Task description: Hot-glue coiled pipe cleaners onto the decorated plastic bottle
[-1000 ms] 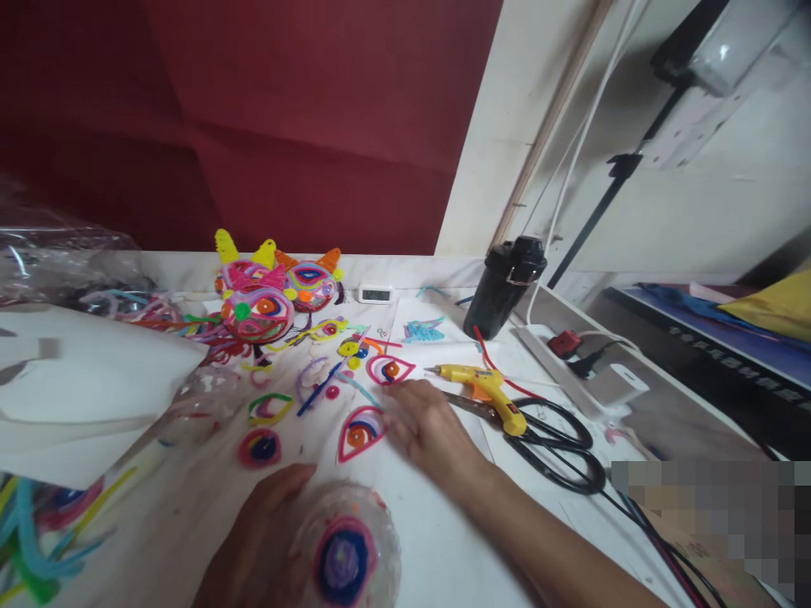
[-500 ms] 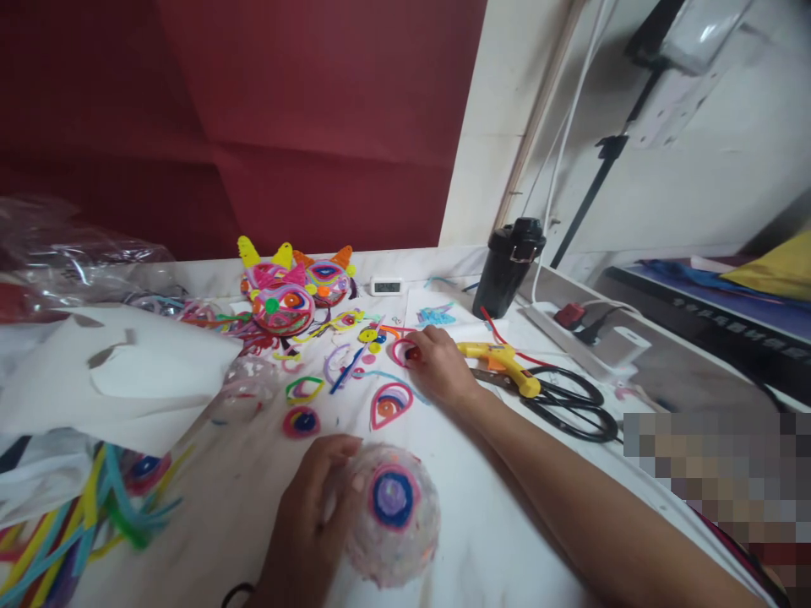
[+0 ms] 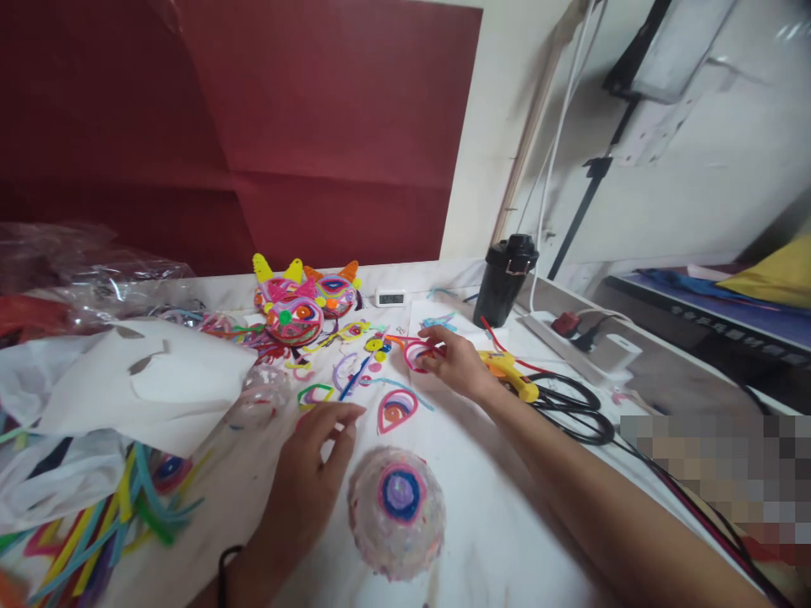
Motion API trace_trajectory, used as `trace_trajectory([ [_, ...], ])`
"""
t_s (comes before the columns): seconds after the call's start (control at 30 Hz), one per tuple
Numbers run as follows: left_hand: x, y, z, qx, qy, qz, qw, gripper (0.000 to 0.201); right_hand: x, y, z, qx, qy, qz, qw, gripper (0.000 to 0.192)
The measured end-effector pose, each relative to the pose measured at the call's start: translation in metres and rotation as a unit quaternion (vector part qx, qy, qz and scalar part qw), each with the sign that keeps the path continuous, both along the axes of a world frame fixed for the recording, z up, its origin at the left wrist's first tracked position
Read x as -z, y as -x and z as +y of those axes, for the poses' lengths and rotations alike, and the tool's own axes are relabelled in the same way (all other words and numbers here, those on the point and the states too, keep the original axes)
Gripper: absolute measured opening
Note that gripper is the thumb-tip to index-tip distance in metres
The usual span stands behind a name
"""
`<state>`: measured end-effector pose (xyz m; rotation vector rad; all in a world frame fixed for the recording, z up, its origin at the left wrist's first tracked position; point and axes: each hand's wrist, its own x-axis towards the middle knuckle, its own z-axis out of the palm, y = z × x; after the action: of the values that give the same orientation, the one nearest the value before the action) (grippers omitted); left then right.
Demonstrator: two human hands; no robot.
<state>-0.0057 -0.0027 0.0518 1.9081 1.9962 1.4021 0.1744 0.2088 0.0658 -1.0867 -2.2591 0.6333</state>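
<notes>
My right hand (image 3: 459, 365) reaches across the white table (image 3: 494, 498) and pinches a pink eye-shaped pipe-cleaner piece (image 3: 415, 353) between thumb and fingers. My left hand (image 3: 310, 473) lies flat with fingers apart, just left of a clear dome (image 3: 396, 511) that carries a pink, blue and purple spiral. Its fingertips are near a green loop (image 3: 315, 393), and it holds nothing. A second pink teardrop piece (image 3: 396, 411) with an orange centre lies between the two hands.
Colourful pipe-cleaner masks (image 3: 304, 304) stand at the back beside a small clock (image 3: 389, 297) and a black bottle (image 3: 507, 279). A yellow glue gun (image 3: 507, 371), black scissors (image 3: 570, 414) and a power strip (image 3: 570, 333) sit on the right. White paper (image 3: 145, 380) and loose pipe cleaners (image 3: 95, 523) fill the left.
My left hand let go of the dome and slid forward onto the table. My right hand moved from the near teardrop piece to the farther pink eye piece and took hold of it.
</notes>
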Motion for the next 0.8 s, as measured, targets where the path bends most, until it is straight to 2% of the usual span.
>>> trace_trajectory([
  [0.07, -0.010, 0.008, 0.020, 0.016, 0.024, 0.052, 0.998, 0.022, -0.006, -0.013, -0.009, -0.022, 0.026, -0.010, 0.999, 0.029],
  [0.13, -0.014, 0.014, 0.045, 0.023, 0.051, 0.112, 0.992, 0.015, -0.008, -0.030, -0.022, -0.040, 0.044, -0.024, 0.998, 0.028],
  [0.27, -0.006, 0.013, 0.091, 0.039, 0.115, 0.240, 0.963, 0.030, 0.000, -0.062, -0.050, -0.049, 0.034, -0.055, 0.997, 0.027],
  [0.37, -0.003, 0.004, 0.111, 0.032, 0.153, 0.323, 0.934, 0.032, 0.007, -0.072, -0.066, -0.041, -0.012, -0.081, 0.996, 0.028],
  [0.57, -0.006, -0.009, 0.120, 0.018, 0.188, 0.418, 0.889, 0.031, 0.003, -0.069, -0.076, -0.039, -0.150, -0.093, 0.984, 0.034],
  [0.67, -0.013, -0.007, 0.118, 0.001, 0.181, 0.430, 0.884, 0.031, 0.000, -0.072, -0.076, -0.049, -0.194, -0.077, 0.977, 0.032],
  [0.8, -0.030, 0.010, 0.109, -0.040, 0.155, 0.417, 0.895, 0.030, 0.003, -0.076, -0.077, -0.063, -0.234, -0.062, 0.968, 0.029],
])
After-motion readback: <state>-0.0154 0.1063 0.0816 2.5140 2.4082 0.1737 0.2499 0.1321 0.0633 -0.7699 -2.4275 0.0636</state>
